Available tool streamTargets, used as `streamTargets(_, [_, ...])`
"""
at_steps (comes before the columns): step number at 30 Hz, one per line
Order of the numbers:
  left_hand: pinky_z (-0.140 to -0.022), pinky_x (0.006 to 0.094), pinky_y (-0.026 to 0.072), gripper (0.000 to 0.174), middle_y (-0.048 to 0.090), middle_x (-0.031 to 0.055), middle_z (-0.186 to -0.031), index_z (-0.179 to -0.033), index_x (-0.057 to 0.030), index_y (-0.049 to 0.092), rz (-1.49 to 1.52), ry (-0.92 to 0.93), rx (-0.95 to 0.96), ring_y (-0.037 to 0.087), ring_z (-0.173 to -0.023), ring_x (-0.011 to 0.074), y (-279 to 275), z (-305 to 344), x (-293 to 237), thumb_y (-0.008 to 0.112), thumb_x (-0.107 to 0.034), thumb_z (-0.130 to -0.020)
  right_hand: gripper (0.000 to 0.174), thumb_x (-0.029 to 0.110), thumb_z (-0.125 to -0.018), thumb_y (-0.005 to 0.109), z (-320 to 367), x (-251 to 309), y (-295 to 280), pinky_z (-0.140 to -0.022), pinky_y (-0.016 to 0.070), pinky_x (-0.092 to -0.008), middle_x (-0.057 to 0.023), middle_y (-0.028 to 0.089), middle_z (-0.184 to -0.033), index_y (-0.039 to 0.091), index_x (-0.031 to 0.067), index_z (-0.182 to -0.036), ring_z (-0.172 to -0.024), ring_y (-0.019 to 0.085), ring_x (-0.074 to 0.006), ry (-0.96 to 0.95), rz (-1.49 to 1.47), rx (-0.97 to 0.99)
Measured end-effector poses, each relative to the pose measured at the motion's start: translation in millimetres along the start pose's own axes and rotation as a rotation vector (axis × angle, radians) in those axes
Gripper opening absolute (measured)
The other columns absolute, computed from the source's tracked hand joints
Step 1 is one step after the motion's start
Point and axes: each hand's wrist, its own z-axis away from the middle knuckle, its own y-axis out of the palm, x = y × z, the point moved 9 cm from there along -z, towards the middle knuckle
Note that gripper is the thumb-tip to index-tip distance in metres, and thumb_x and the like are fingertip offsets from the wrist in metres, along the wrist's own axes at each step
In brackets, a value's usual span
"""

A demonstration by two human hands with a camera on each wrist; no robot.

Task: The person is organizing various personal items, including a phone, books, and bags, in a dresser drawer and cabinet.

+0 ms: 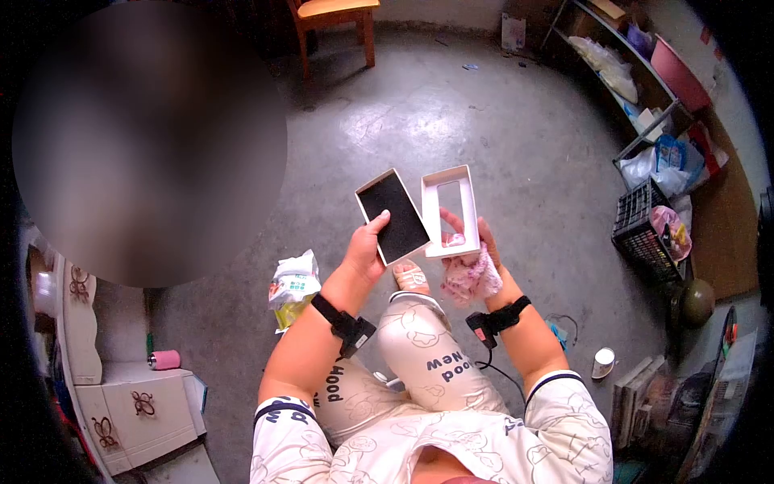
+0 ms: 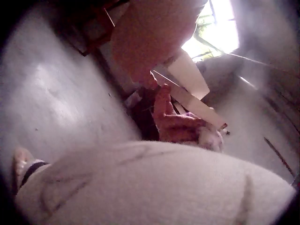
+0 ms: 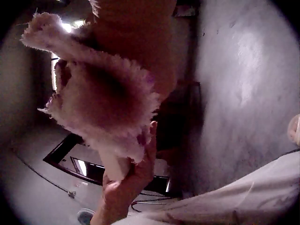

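Sitting above a concrete floor (image 1: 451,105), a person grips a black-lined box half (image 1: 393,216) in the left hand (image 1: 368,246), thumb curled over its lower edge. Just beside it, the right hand (image 1: 484,242) holds a white box tray (image 1: 449,208) from beneath, with a fluffy pink cloth (image 1: 472,278) bunched against the palm.

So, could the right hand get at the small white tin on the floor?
Probably not at once: the right hand grips a white cardboard tray and a pink fluffy cloth, though nothing blocks the tin.
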Motion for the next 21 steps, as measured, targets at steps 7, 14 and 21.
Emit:
streamTargets(7, [-0.077, 0.0390, 0.0500, 0.028, 0.058, 0.0139, -0.099, -0.107, 0.0003, 0.048, -0.011, 0.061, -0.056, 0.059, -0.088, 0.0261, -12, -5, -8, 0.052, -0.017, -0.085, 0.079, 0.048, -0.075, 0.059, 6, 16, 7, -0.065, 0.0525, -0.0264, -0.0160, 0.055, -0.099, 0.025, 0.0034, -0.131, -0.079, 0.060, -0.0193, -0.060, 0.151, -0.070])
streamTargets(14, [-0.082, 0.0375, 0.0477, 0.049, 0.054, 0.0108, -0.108, -0.116, -0.0050, 0.042, -0.043, 0.163, 0.086, 0.055, -0.097, 0.0232, 6, -2, -14, 0.041, -0.044, -0.087, 0.081, 0.049, -0.061, 0.070, 4, 53, 34, -0.071, 0.0486, -0.0312, -0.0125, 0.052, -0.101, 0.041, 0.0102, -0.126, -0.082, 0.058, -0.0201, -0.295, 1.788, -0.541])
streamTargets(21, [-0.087, 0.0377, 0.0454, 0.054, 0.048, 0.0122, -0.116, -0.123, -0.0054, 0.036, -0.086, 0.190, 0.160, 0.052, -0.103, 0.0242, 31, 14, -12, 0.019, -0.046, -0.091, 0.082, 0.053, -0.058, 0.069, -23, 25, 75, -0.068, 0.0479, -0.0343, -0.0127, 0.053, -0.099, 0.044, 0.0120, -0.124, -0.083, 0.058, -0.0260, -0.185, 2.246, -0.537])
